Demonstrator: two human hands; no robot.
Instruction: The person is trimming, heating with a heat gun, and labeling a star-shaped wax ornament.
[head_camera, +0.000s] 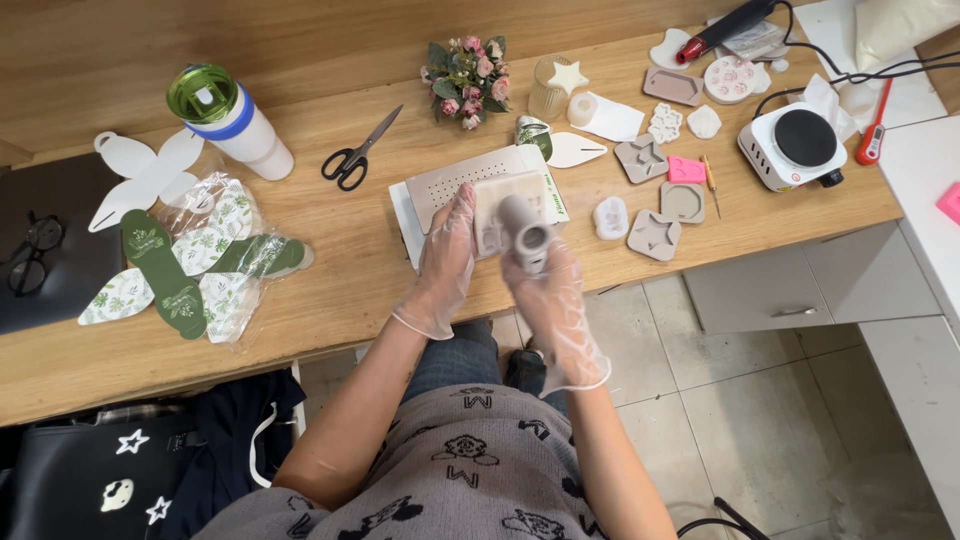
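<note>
Fingers of both gloved hands were clamped on a grey silicone mould at the desk's near edge.

Right hand (550, 290) gripped the grey silicone mould (522, 228) from below, its open round end facing the camera, while the left hand (447, 255) pressed curled fingers against the mould's pale flat side; both wore thin clear gloves. It hovered just above a white perforated tray (450, 182) on the wooden desk (340, 290), over a pale tiled floor. Nearby lay black scissors (358, 152), a green-lidded tumbler (230, 120), a small rose bouquet (467, 80), several more grey moulds (656, 234), a white hot plate (795, 145), and leaf-printed card cutouts (190, 275) in clear wrap.
</note>
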